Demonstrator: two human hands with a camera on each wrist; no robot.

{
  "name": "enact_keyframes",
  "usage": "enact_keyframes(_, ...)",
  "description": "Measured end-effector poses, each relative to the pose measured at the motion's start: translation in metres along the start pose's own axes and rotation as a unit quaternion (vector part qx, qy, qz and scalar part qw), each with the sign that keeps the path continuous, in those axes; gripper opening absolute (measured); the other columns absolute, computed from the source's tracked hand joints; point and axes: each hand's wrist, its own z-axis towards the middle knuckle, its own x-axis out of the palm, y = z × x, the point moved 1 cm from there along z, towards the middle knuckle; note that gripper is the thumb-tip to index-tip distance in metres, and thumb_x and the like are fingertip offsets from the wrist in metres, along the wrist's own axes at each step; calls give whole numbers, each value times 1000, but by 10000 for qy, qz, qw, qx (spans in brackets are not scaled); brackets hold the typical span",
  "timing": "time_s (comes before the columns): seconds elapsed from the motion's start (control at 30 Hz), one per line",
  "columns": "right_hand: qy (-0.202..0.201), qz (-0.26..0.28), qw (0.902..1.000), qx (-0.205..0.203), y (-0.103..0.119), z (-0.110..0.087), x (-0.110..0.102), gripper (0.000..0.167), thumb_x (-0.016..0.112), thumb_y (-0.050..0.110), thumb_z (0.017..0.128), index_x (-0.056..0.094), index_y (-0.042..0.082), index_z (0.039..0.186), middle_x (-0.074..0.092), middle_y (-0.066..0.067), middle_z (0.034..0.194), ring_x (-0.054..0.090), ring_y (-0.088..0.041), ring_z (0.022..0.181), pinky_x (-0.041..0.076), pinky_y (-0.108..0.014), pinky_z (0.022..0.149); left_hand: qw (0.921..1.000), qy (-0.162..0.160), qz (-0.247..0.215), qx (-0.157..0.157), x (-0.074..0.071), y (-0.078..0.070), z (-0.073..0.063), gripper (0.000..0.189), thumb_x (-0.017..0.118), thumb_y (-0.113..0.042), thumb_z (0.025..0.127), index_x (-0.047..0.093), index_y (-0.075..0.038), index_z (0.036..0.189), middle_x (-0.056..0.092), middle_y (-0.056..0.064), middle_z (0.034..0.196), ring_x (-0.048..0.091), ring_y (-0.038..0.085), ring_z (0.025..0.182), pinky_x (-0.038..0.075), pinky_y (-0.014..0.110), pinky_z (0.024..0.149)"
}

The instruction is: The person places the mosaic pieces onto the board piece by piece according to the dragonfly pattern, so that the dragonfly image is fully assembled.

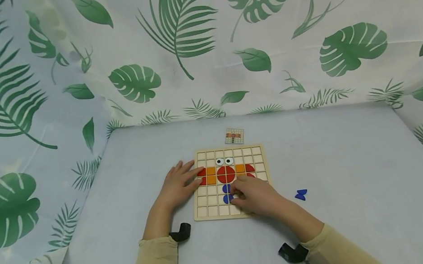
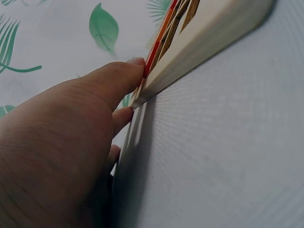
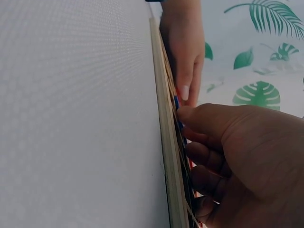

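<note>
A square wooden grid board (image 1: 213, 211) lies on the table with coloured pieces in its cells. My left hand (image 1: 178, 186) rests at its left edge, fingers extended over the red pieces (image 1: 202, 177) beside orange squares (image 1: 211, 176). In the left wrist view the thumb (image 2: 128, 78) touches the board's edge. My right hand (image 1: 257, 194) reaches over the lower middle, its fingers curled and pinching at a blue piece (image 3: 180, 122), mostly hidden by the fingers. Blue pieces (image 1: 226, 189) lie just left of the fingertips, below a red circle (image 1: 226, 174) and two eye pieces (image 1: 224, 161).
A small pattern card (image 1: 234, 136) lies behind the board. Loose blue pieces (image 1: 300, 195) lie to the right of the board on the white tabletop (image 1: 348, 166). A leaf-printed cloth (image 1: 197, 88) hangs behind and at the sides.
</note>
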Motion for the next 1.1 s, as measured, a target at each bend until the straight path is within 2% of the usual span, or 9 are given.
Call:
enact_keyframes(0.17,146,188,9997,67,-1,-2,-7,18,72,36,89,68,22,99,55,12,86,50,-8,77,45,-24,69,10000,-19,-25,9,-1,-1,-1,45,52,-49,100,51,-39,144,32,-4,162,13,30,155,7,51,127)
enact_keyframes(0.37,-57,487,9988,10,-13,-7,-36,9,67,29,94,69,21,98,59,10,89,52,-9,79,49,-29,73,10000,4,-7,-55,-1,-1,-1,46,52,-49,100,49,-40,144,30,-6,162,12,28,155,6,49,127)
enact_keyframes(0.53,-153,677,9975,126,-35,-17,-57,6,67,25,95,69,20,97,60,7,90,52,-11,79,47,-28,69,10000,5,-27,-47,-1,-1,-1,46,52,-50,100,50,-40,144,31,-5,162,12,28,155,6,49,127)
enact_keyframes(0.73,-225,561,9978,258,-62,-34,-71,9,66,24,95,69,18,101,60,7,89,51,-10,75,46,-25,63,10000,-23,-20,-20,0,-1,-1,45,52,-48,100,50,-40,144,32,-4,162,12,29,155,7,50,127)
enact_keyframes(1.1,-410,588,9969,314,-113,-69,-79,11,68,24,94,69,19,104,60,10,88,50,-7,77,44,-23,61,10000,-40,-28,-16,0,-2,-1,45,54,-47,99,51,-38,144,32,-4,162,13,30,155,8,51,127)
